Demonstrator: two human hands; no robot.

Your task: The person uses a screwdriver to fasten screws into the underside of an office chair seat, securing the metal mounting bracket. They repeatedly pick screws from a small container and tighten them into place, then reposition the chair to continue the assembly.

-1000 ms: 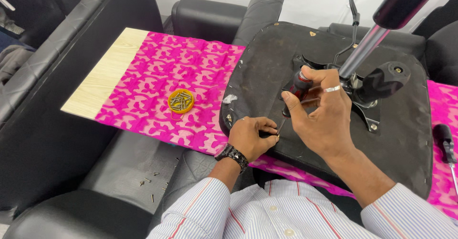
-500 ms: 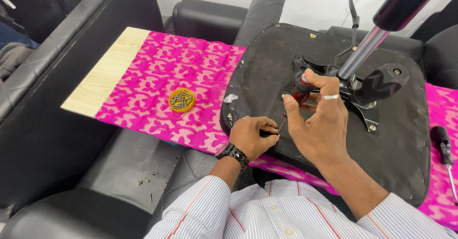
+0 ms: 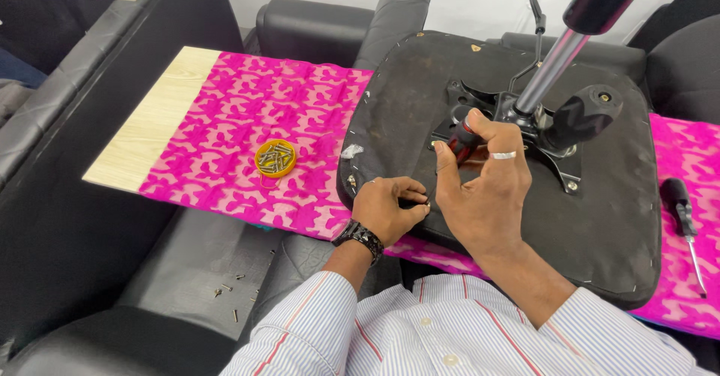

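Nearest, loose screws (image 3: 229,295) lie on the black sofa seat (image 3: 187,271) below the desk (image 3: 150,121). The left hand (image 3: 388,207) rests curled on the near edge of the upturned chair seat (image 3: 600,233), fingers pressed to it, holding nothing that shows. The right hand (image 3: 484,188) is closed round a screwdriver (image 3: 465,137), tip down at the metal plate (image 3: 559,167) under the gas column (image 3: 551,65). Judging from this, the plate is partly fastened: a few screws sit in it, one is being worked, and a yellow cup (image 3: 275,158) of screws waits on the pink cloth (image 3: 247,136). A second screwdriver (image 3: 684,222) lies far right. Since half a second ago the right hand has shifted only slightly; the left has stayed put
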